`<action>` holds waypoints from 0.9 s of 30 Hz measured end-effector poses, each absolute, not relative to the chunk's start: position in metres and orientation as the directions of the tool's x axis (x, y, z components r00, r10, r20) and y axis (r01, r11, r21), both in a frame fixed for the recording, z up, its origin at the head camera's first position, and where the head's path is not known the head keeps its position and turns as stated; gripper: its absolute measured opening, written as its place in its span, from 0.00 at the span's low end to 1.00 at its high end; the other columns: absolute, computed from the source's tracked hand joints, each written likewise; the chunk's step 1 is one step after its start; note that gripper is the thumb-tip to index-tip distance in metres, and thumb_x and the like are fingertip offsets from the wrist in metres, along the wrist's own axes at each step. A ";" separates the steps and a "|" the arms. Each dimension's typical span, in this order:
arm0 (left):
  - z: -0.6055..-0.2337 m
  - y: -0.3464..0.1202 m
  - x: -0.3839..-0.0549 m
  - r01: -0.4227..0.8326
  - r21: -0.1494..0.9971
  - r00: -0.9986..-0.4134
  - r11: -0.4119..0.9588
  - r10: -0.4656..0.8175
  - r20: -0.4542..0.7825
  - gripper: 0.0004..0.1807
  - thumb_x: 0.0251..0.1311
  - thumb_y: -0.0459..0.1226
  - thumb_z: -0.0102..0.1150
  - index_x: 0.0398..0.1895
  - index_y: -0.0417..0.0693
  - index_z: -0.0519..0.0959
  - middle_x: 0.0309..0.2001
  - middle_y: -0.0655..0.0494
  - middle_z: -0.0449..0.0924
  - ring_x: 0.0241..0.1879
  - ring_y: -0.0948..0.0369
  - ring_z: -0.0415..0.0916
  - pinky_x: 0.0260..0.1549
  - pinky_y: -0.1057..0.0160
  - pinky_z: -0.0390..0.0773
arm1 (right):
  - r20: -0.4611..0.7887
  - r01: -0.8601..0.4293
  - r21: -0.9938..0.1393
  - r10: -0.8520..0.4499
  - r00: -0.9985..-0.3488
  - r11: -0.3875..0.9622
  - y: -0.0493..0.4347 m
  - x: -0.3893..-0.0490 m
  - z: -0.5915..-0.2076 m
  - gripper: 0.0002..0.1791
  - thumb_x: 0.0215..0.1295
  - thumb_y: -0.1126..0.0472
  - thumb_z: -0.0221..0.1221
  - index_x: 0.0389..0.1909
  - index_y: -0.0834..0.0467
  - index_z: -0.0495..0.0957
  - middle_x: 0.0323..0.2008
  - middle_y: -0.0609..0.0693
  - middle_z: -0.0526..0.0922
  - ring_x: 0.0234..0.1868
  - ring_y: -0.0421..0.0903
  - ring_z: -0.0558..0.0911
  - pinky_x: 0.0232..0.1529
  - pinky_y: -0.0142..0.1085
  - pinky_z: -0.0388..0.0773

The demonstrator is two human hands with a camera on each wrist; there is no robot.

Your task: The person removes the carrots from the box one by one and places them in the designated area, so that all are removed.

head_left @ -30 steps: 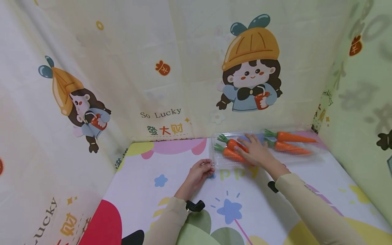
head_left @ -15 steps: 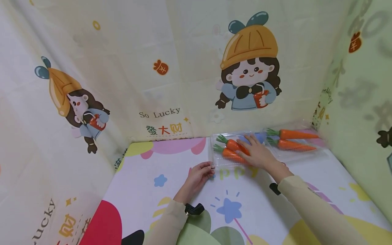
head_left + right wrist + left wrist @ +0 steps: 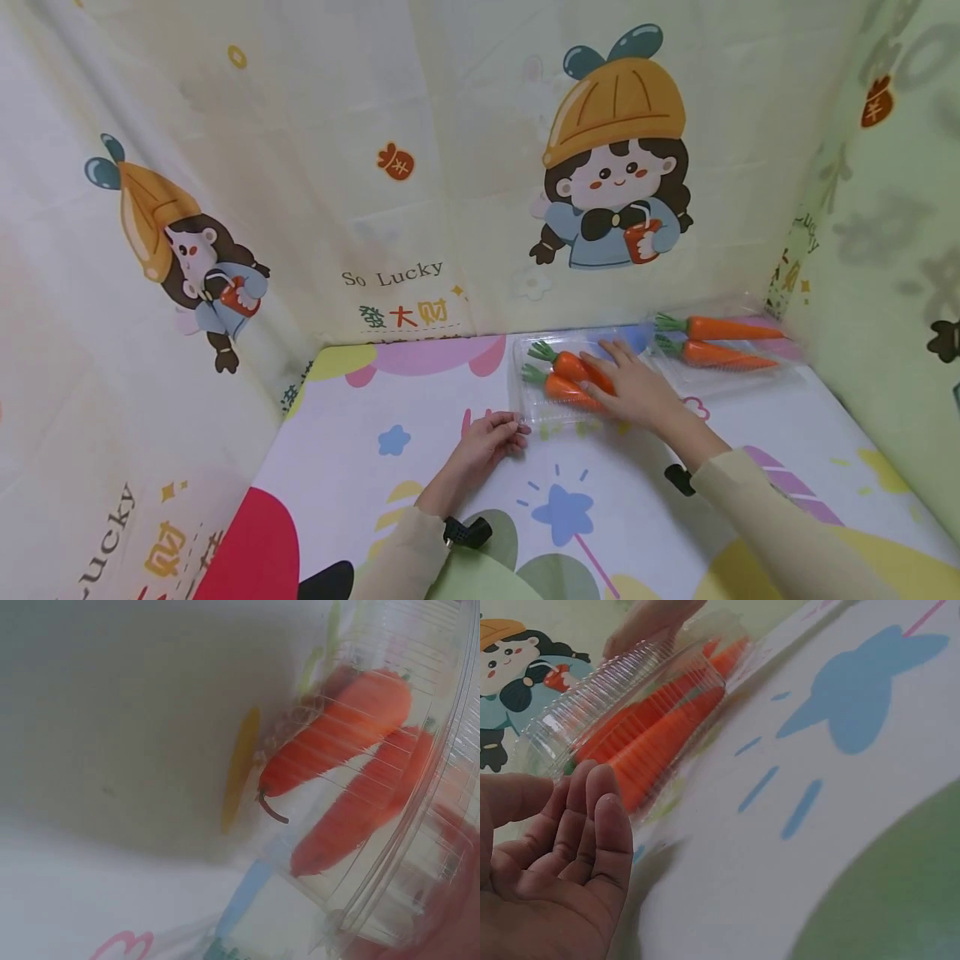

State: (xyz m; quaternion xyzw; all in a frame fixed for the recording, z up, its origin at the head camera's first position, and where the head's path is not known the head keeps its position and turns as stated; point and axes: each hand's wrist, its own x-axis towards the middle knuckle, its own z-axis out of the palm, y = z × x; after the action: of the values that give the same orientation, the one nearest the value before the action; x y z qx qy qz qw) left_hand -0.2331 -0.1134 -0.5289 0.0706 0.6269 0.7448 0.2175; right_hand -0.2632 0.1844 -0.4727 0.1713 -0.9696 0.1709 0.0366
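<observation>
A clear plastic clamshell box (image 3: pixel 555 414) with two orange carrots (image 3: pixel 567 386) in it lies toward the back of the table; their green tops point left. The left hand (image 3: pixel 491 446) pinches the box's near left corner between thumb and index finger, as the left wrist view (image 3: pixel 562 855) shows up close, its other fingers loosely bent. On top of the box rests the right hand (image 3: pixel 633 387), fingers spread over the lid and partly covering the carrots. Through the ribbed side wall, the right wrist view shows both carrots (image 3: pixel 345 727), with the right hand blurred at the lower right edge.
A second clear box (image 3: pixel 712 379) holding two carrots (image 3: pixel 727 327) stands just right of the first, near the back right corner. Printed cloth walls (image 3: pixel 465 208) rise behind and at both sides. A patterned cloth (image 3: pixel 420 400) covers the table.
The box under the hands has shifted slightly left and toward the person, both hands moving with it. The second box has moved a little to the right, widening the gap.
</observation>
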 end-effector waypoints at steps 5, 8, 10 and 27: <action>-0.531 -0.120 -0.222 -0.233 0.968 -0.885 -0.097 0.433 -0.170 0.15 0.77 0.33 0.50 0.58 0.28 0.71 0.46 0.50 0.84 0.40 0.63 0.82 0.44 0.69 0.82 | 0.153 -0.331 -0.321 -0.296 -0.943 0.887 0.181 -0.251 -0.477 0.36 0.72 0.37 0.56 0.77 0.46 0.66 0.80 0.61 0.56 0.81 0.67 0.50 0.55 0.71 0.75; -0.532 -0.122 -0.215 -0.256 0.960 -0.883 -0.109 0.431 -0.187 0.16 0.77 0.34 0.51 0.59 0.29 0.71 0.45 0.51 0.84 0.40 0.63 0.81 0.44 0.69 0.82 | 0.171 -0.326 -0.329 -0.283 -0.944 0.886 0.178 -0.243 -0.479 0.36 0.72 0.38 0.57 0.77 0.46 0.67 0.80 0.61 0.57 0.80 0.67 0.51 0.54 0.72 0.75; -0.532 -0.124 -0.210 -0.274 0.953 -0.882 -0.131 0.431 -0.194 0.16 0.77 0.34 0.50 0.59 0.29 0.71 0.45 0.52 0.83 0.40 0.63 0.81 0.44 0.69 0.82 | 0.181 -0.320 -0.333 -0.273 -0.945 0.887 0.175 -0.238 -0.478 0.35 0.71 0.39 0.58 0.76 0.47 0.68 0.79 0.61 0.58 0.80 0.68 0.52 0.50 0.70 0.78; -0.534 -0.132 -0.179 -0.180 0.980 -0.898 -0.084 0.420 -0.129 0.13 0.78 0.34 0.50 0.55 0.30 0.71 0.46 0.45 0.81 0.38 0.62 0.84 0.44 0.67 0.83 | 0.284 -0.284 -0.399 -0.177 -0.942 0.872 0.158 -0.190 -0.482 0.30 0.66 0.43 0.62 0.68 0.48 0.78 0.73 0.63 0.68 0.75 0.64 0.64 0.30 0.48 0.86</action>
State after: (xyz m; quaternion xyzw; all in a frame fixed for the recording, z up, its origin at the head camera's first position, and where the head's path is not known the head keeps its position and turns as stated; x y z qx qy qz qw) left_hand -0.1787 -0.1316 -0.5335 0.0928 0.6449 0.7303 0.2053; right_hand -0.1899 0.1577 -0.4820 0.1201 -0.9600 0.2229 0.1198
